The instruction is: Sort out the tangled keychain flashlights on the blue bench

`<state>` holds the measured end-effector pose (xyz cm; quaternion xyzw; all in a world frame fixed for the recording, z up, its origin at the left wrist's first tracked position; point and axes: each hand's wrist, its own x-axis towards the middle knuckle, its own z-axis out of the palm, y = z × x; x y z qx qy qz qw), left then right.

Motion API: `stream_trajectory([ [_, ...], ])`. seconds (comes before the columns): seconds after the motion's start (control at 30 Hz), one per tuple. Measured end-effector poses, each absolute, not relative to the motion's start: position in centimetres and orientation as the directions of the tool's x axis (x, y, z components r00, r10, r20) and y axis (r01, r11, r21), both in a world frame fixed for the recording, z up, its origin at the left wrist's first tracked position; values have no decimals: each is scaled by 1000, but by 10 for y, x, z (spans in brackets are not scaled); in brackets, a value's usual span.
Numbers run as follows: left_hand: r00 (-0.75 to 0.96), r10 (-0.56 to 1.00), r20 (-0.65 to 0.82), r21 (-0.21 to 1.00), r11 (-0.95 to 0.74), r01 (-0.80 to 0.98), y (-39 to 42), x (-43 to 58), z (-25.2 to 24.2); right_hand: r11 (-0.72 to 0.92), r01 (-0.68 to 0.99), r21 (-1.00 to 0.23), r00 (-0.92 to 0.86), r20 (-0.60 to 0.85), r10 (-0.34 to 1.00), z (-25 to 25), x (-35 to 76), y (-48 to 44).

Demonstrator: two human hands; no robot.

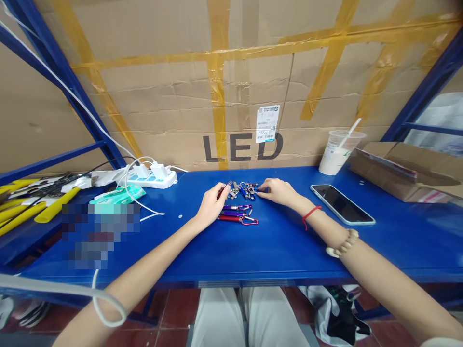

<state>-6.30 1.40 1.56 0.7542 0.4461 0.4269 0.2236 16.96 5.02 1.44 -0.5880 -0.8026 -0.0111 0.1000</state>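
Note:
A small heap of keychain flashlights (243,190) with carabiner clips lies in the middle of the blue bench (275,246). A purple one (235,208) and a red one (235,219) lie just in front of the heap. My left hand (211,202) is curled, its fingertips pinching a small red-and-silver flashlight at the heap's left edge. My right hand (277,191) rests at the heap's right edge, fingers bent and touching the clips there; what it holds is too small to make out. A red string and a bead bracelet circle the right wrist.
A phone (342,204) lies face up right of my right hand. Behind it stands a plastic cup with a straw (338,153), beside a flat cardboard box (408,168). At left are a white power strip (154,177), cables, a green packet (117,195) and yellow-handled tools (36,202).

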Motion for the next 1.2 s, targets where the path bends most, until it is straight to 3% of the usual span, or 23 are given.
stream_trajectory([
  [0.2, 266, 880, 393, 689, -473, 549, 11, -62, 17, 271, 962, -11, -267, 150, 952, 22, 159, 42],
  [0.3, 254, 894, 370, 710, -448, 543, 10, -62, 18, 233, 972, -33, -223, 185, 957, 27, 157, 37],
  [0.4, 236, 906, 352, 753, -423, 503, 10, -62, 18, 208, 972, -112, -164, 310, 936, 29, 155, 34],
  [0.53, 210, 919, 333, 822, -392, 412, 11, -61, 16, 526, 812, -253, -336, 534, 776, 25, 146, 28],
  [0.63, 246, 909, 336, 874, -398, 280, 13, -60, 14, 758, 610, -231, -479, 655, 584, 19, 136, 24],
  [0.8, 325, 861, 390, 886, -447, 120, 15, -60, 13, 849, 487, -207, -517, 714, 471, 13, 128, 21],
  [0.9, 348, 849, 398, 877, -464, 129, 13, -60, 15, 802, 552, -228, -511, 667, 542, 17, 130, 23],
  [1.0, 309, 878, 366, 888, -429, 167, 14, -60, 15, 568, 787, -240, -405, 494, 769, 24, 141, 27],
  [1.1, 203, 914, 351, 895, -391, 212, 18, -62, 14, 279, 954, -110, -242, 267, 933, 30, 158, 35],
  [1.2, 99, 932, 349, 906, -363, 220, 24, -65, 13, 180, 983, -37, -173, 142, 975, 30, 169, 40],
])
